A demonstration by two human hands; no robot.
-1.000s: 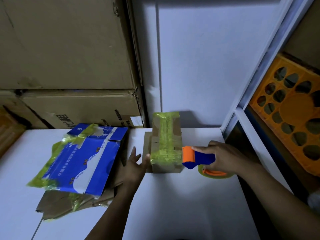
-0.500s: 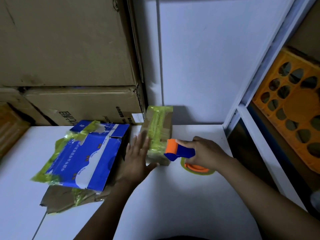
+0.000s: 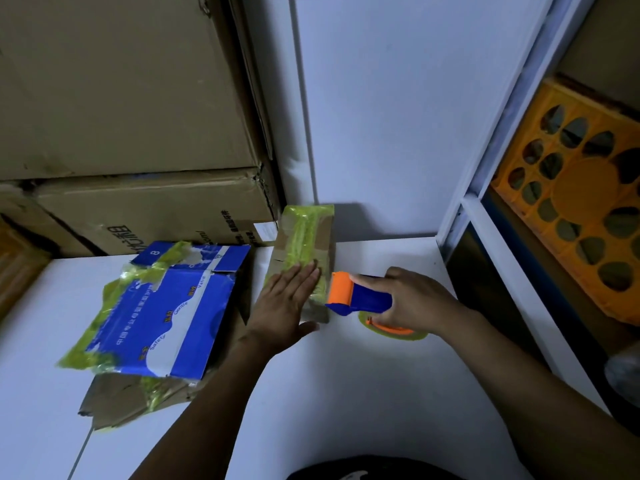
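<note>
Reading this as a taping job. Counter (image 3: 311, 393) is smooth white, so a light item will skate on it.

Left hand (image 3: 284, 306): grip open, fingers straight, palm flat on the near end of the small box (image 3: 306, 237). Right hand (image 3: 412, 299): grip closed round the blue handle of the tape dispenser (image 3: 360, 299). Its orange end is just beside the box's right edge; contact, cannot tell.

Box lies on the counter, far end near the wall (image 3: 381, 116), with yellow-green tape along its top.

My read:
- Light, stiff cardboard with a slick tape skin.
- Pin it from above, or pinch the 2 bare long sides, not the taped strip.

Torn blue carton (image 3: 162, 317) lies to the left, big cartons (image 3: 138, 220) behind it, orange crate (image 3: 581, 216) far right.
</note>
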